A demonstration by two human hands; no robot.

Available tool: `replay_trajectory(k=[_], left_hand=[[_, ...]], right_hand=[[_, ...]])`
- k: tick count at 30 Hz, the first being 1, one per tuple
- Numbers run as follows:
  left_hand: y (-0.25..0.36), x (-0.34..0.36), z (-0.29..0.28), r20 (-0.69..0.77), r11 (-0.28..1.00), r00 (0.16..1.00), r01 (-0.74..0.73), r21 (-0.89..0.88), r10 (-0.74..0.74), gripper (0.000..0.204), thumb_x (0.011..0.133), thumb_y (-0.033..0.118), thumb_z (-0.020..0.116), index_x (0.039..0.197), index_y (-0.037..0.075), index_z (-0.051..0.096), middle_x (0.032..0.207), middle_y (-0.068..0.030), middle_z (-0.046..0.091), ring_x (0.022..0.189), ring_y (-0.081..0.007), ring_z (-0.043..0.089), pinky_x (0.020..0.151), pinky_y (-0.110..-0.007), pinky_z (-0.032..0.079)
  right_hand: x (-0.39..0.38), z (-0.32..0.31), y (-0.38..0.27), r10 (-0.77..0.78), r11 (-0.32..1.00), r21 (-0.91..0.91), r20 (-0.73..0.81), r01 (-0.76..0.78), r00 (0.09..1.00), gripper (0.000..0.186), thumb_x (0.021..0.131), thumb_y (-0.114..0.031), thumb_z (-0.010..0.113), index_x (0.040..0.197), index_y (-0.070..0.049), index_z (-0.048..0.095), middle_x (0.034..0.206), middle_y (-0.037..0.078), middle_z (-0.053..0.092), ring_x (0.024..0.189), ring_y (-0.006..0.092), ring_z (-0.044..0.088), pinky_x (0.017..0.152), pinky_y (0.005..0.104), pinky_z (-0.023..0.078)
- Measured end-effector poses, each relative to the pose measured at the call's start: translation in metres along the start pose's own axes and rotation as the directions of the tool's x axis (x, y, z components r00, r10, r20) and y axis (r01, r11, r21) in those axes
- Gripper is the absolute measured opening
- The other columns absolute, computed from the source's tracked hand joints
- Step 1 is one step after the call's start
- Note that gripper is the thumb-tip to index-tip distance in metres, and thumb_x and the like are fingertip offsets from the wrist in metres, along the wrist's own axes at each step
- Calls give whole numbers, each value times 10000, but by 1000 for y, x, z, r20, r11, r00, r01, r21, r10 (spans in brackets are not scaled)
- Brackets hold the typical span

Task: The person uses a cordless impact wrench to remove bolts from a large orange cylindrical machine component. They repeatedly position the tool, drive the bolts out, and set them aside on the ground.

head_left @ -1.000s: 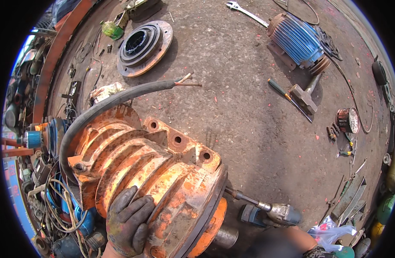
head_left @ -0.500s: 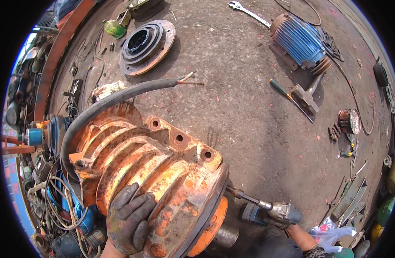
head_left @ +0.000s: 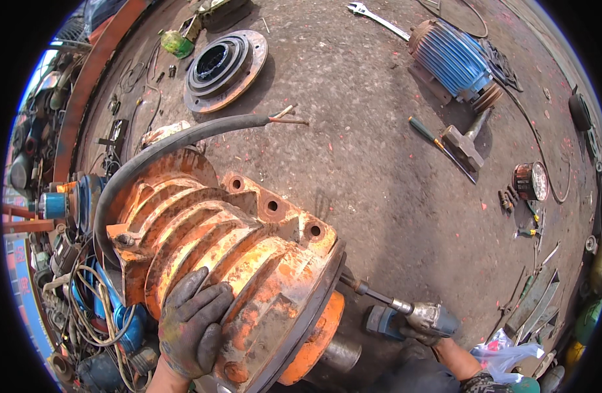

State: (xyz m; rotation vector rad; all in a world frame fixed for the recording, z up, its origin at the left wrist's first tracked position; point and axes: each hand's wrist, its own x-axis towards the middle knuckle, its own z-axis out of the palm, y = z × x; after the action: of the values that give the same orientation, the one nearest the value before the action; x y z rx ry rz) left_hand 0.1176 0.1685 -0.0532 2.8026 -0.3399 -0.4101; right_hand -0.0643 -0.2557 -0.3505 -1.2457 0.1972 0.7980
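A large rusty orange ribbed electric motor (head_left: 284, 288) lies on its side at the lower left, a steel shaft (head_left: 341, 354) sticking out of its orange end. My left hand (head_left: 191, 324), in a dirty grey glove, rests on the ribs with its fingers extended. My right hand (head_left: 420, 337), also gloved, grips a cordless impact wrench (head_left: 433, 319) with a blue battery base. From its nose a long socket extension (head_left: 373, 295) points at the rim of the motor's end flange; the socket's tip is hidden there. A black cable (head_left: 183, 141) with bare-ended wires curves over the motor.
Beyond lie a round flanged cover (head_left: 238, 92), a blue motor (head_left: 451, 59), an adjustable wrench (head_left: 379, 21), a hammer (head_left: 463, 147) and a screwdriver (head_left: 438, 145). A tin can (head_left: 530, 181) and metal bars are at right. Coiled cables (head_left: 97, 308) and parts crowd the left.
The view has shifted slightly. My left hand stays on the motor, and my right hand keeps the impact wrench at the flange.
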Motion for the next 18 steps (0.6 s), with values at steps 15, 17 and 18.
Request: replay_trajectory(k=[15,17,18], left_hand=[[4,-11,9,-176,981,984,-69,-183,36,311,1041,206,569,1220,13,734,1250,-181,723,1331,-396,590,1119,-482,445],[8,-13,8,-190,977,982,-47,-209,7,318,1041,224,581,1211,6,738,1244,-179,726,1338,-388,587,1120,-477,445],[10,-16,7,-198,974,980,-36,-222,-9,322,1041,233,587,1207,3,740,1242,-178,727,1341,-384,586,1120,-474,444]], right_hand=[[15,5,-29,-448,843,-282,106,459,888,446,970,-203,738,1381,-57,644,1342,84,689,1246,272,637,1094,438,474],[18,2,-30,-485,826,-268,110,496,868,504,927,-180,784,1399,-75,643,1350,83,696,1280,292,629,1121,453,455],[22,1,-29,-482,843,-217,100,492,870,520,910,-169,800,1399,-84,647,1338,78,703,1278,291,630,1118,456,458]])
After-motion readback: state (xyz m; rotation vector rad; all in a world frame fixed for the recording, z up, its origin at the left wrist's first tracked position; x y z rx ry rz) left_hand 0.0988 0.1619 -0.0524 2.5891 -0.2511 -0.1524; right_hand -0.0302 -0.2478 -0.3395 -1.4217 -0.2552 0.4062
